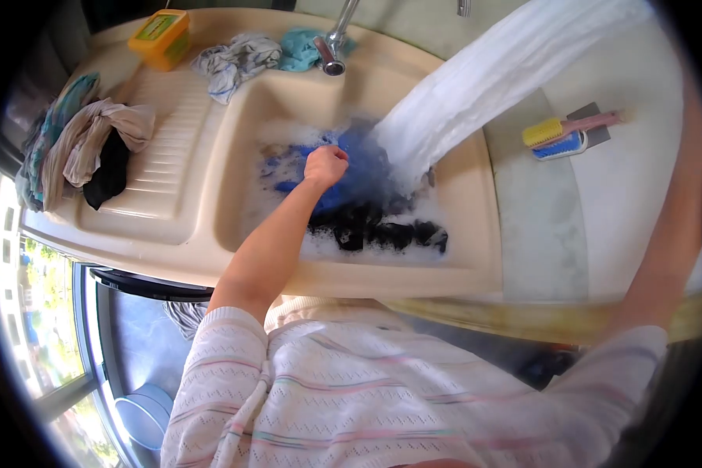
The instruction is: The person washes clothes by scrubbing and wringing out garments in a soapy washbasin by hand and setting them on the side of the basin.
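Observation:
My left hand (325,165) is closed in a fist over the sink basin, right above a wet blue cloth (355,160); whether anything is inside the fist is hidden. A long white cloth (499,78) stretches from the suds up to the top right, hanging in the air with its lower end in the basin. My right forearm (675,203) rises along the right edge, but the hand itself is out of view. Black cloth (366,226) lies in foamy water at the near side of the beige sink (476,257).
A chrome faucet (335,47) overhangs the basin's back. Crumpled cloths (242,58) and a yellow tub (161,39) sit behind the ridged drainboard (164,171), with a clothes pile (86,148) at left. Scrub brushes (558,139) lie on the right counter.

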Demonstrator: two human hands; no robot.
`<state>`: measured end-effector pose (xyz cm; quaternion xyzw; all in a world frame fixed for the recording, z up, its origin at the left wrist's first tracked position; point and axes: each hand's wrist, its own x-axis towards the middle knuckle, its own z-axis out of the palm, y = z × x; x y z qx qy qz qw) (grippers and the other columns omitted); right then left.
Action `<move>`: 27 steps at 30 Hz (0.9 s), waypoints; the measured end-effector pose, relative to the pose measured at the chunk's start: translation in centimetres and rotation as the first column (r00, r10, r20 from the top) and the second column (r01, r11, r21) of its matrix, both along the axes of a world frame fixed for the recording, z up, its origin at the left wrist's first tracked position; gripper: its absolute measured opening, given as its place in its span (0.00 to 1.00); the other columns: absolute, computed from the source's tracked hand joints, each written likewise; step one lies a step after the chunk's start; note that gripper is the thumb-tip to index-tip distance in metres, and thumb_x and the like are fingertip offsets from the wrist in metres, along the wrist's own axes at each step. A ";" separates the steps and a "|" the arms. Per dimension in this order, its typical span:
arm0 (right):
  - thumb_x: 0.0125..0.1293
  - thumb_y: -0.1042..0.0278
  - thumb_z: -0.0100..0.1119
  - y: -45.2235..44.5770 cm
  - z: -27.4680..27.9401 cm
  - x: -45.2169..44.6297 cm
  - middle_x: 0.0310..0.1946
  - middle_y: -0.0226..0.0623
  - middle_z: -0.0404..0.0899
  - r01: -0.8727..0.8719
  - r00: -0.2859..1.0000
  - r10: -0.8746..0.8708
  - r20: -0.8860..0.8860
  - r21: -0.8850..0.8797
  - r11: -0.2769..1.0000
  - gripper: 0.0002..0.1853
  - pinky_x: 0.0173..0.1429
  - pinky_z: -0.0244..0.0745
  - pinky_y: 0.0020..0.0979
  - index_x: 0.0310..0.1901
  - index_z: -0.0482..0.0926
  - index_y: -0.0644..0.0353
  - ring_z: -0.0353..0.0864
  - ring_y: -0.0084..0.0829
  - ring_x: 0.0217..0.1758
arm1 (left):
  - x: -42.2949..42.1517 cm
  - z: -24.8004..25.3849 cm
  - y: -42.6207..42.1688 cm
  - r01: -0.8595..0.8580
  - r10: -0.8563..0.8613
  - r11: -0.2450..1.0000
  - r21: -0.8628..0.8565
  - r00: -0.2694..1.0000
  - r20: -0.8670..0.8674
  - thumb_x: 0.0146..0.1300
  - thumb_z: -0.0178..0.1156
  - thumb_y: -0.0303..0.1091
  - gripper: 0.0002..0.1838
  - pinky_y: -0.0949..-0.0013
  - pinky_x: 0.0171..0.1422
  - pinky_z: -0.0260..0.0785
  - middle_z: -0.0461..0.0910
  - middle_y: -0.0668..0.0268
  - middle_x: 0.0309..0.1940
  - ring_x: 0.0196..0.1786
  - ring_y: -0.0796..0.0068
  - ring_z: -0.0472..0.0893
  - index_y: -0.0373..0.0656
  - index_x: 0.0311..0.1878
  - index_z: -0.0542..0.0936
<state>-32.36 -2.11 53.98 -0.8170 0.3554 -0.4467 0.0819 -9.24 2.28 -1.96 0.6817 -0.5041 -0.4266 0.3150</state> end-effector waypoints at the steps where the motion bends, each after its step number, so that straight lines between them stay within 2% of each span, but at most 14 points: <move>1: 0.52 0.61 0.58 0.2 0.3 -0.2 0.41 0.39 0.73 0.009 1.000 -0.009 -0.008 -0.022 1.000 0.20 0.54 0.66 0.40 0.46 0.73 0.60 0.71 0.31 0.49 | 0.0 -0.1 -0.1 0.002 -0.002 1.000 -0.009 1.000 -0.001 0.47 0.55 0.32 0.12 0.67 0.51 0.69 0.81 0.61 0.36 0.44 0.65 0.78 0.49 0.36 0.82; 5: 0.51 0.66 0.60 -0.9 -2.3 -1.4 0.43 0.37 0.73 0.067 0.997 -0.067 0.024 0.008 0.998 0.21 0.53 0.67 0.36 0.49 0.72 0.58 0.72 0.29 0.49 | 0.2 -0.4 -0.2 -0.015 0.015 0.999 -0.030 1.000 -0.010 0.46 0.56 0.32 0.12 0.67 0.51 0.68 0.81 0.61 0.35 0.44 0.65 0.78 0.49 0.35 0.82; 8: 0.51 0.70 0.61 -3.5 -9.1 -2.3 0.44 0.35 0.73 0.112 0.991 -0.121 0.055 0.153 0.982 0.22 0.53 0.67 0.32 0.51 0.72 0.56 0.72 0.28 0.49 | 0.4 0.1 0.0 -0.021 0.020 0.999 -0.025 1.000 -0.019 0.45 0.56 0.32 0.11 0.67 0.51 0.68 0.81 0.61 0.35 0.43 0.65 0.78 0.49 0.35 0.82; 12: 0.50 0.74 0.63 -7.7 -26.1 -2.1 0.45 0.33 0.73 0.163 0.985 -0.173 -0.020 0.448 0.879 0.26 0.52 0.68 0.28 0.53 0.71 0.54 0.72 0.26 0.49 | 0.2 0.3 0.2 0.002 -0.003 1.000 -0.025 0.999 -0.034 0.46 0.55 0.33 0.11 0.67 0.50 0.69 0.81 0.61 0.33 0.41 0.63 0.79 0.48 0.35 0.82; 13: 0.48 0.74 0.65 -9.8 -33.0 -3.0 0.42 0.31 0.73 0.090 0.995 -0.061 -0.081 0.435 0.896 0.25 0.50 0.68 0.27 0.50 0.71 0.54 0.72 0.24 0.46 | 0.2 0.1 0.2 0.021 -0.022 0.999 -0.044 1.000 -0.016 0.46 0.55 0.32 0.11 0.67 0.49 0.69 0.81 0.60 0.33 0.41 0.63 0.79 0.48 0.35 0.82; 14: 0.45 0.74 0.67 -10.5 -39.8 -2.6 0.38 0.28 0.74 -0.069 0.998 0.056 0.041 0.511 0.857 0.20 0.48 0.69 0.28 0.43 0.74 0.55 0.72 0.22 0.43 | 0.1 -0.1 0.1 0.038 -0.037 0.997 -0.061 0.999 0.004 0.46 0.55 0.32 0.11 0.67 0.49 0.69 0.81 0.60 0.32 0.40 0.62 0.79 0.48 0.35 0.82; 15: 0.45 0.75 0.65 -9.8 -44.5 -1.2 0.39 0.30 0.74 0.116 0.977 0.000 -0.214 0.530 0.840 0.21 0.49 0.68 0.27 0.44 0.73 0.56 0.72 0.24 0.45 | 0.1 -0.3 0.1 0.055 -0.053 0.996 -0.076 0.998 0.030 0.47 0.54 0.32 0.11 0.67 0.48 0.70 0.81 0.59 0.32 0.40 0.62 0.79 0.47 0.35 0.82; 16: 0.41 0.74 0.66 -11.3 -52.1 -1.6 0.37 0.32 0.76 0.004 0.987 0.074 -0.142 0.483 0.875 0.21 0.47 0.69 0.29 0.42 0.74 0.53 0.74 0.28 0.42 | 0.1 -0.4 0.1 0.065 -0.062 0.994 -0.084 0.997 0.043 0.47 0.55 0.32 0.11 0.67 0.47 0.70 0.81 0.60 0.31 0.38 0.64 0.79 0.46 0.35 0.82; 18: 0.39 0.69 0.66 -8.2 -58.7 1.4 0.43 0.40 0.76 0.369 0.871 -0.044 -0.489 0.591 0.718 0.23 0.51 0.69 0.36 0.42 0.73 0.49 0.74 0.44 0.46 | -0.1 -0.8 0.0 0.092 -0.086 0.992 -0.089 0.993 0.075 0.47 0.55 0.31 0.12 0.69 0.45 0.70 0.80 0.62 0.28 0.34 0.68 0.79 0.43 0.36 0.81; 19: 0.47 0.68 0.60 -7.0 -62.1 1.8 0.50 0.38 0.72 0.334 0.800 -0.044 -0.599 0.382 0.862 0.18 0.55 0.66 0.38 0.43 0.73 0.47 0.71 0.45 0.51 | -0.2 -0.9 0.0 0.116 -0.109 0.989 -0.086 0.991 0.083 0.47 0.55 0.31 0.12 0.69 0.44 0.70 0.80 0.62 0.27 0.33 0.68 0.79 0.42 0.37 0.80; 20: 0.56 0.68 0.50 -6.0 -65.0 2.2 0.55 0.41 0.67 0.379 0.714 -0.178 -0.678 0.160 0.912 0.13 0.57 0.64 0.40 0.45 0.73 0.50 0.69 0.44 0.53 | -0.2 -0.7 0.0 0.114 -0.109 0.991 -0.070 0.991 0.074 0.47 0.54 0.30 0.12 0.69 0.44 0.70 0.80 0.62 0.27 0.33 0.68 0.79 0.42 0.37 0.80; 22: 0.61 0.70 0.41 -5.6 -66.0 2.4 0.50 0.47 0.71 0.433 0.789 -0.243 -0.565 0.230 0.871 0.13 0.57 0.62 0.42 0.45 0.72 0.58 0.71 0.47 0.51 | -0.5 -0.1 0.3 0.125 -0.123 0.991 -0.040 0.991 0.050 0.47 0.54 0.30 0.13 0.68 0.44 0.70 0.80 0.61 0.26 0.33 0.68 0.79 0.41 0.37 0.80; 25: 0.66 0.56 0.36 -7.9 -66.3 -0.6 0.47 0.48 0.73 0.465 0.516 0.009 -0.856 0.289 0.837 0.20 0.54 0.65 0.43 0.51 0.70 0.60 0.71 0.53 0.48 | -0.9 0.2 0.4 0.175 -0.173 0.984 -0.029 0.982 0.074 0.48 0.54 0.30 0.13 0.68 0.44 0.70 0.80 0.62 0.26 0.33 0.67 0.79 0.41 0.38 0.79; 27: 0.63 0.59 0.42 -8.9 -64.5 -0.1 0.44 0.49 0.74 0.589 0.712 -0.050 -0.700 0.558 0.585 0.18 0.53 0.66 0.43 0.50 0.70 0.60 0.72 0.52 0.47 | -1.1 0.3 0.7 0.194 -0.190 0.980 -0.040 0.978 0.088 0.48 0.54 0.30 0.13 0.68 0.44 0.70 0.80 0.62 0.26 0.33 0.67 0.79 0.42 0.38 0.79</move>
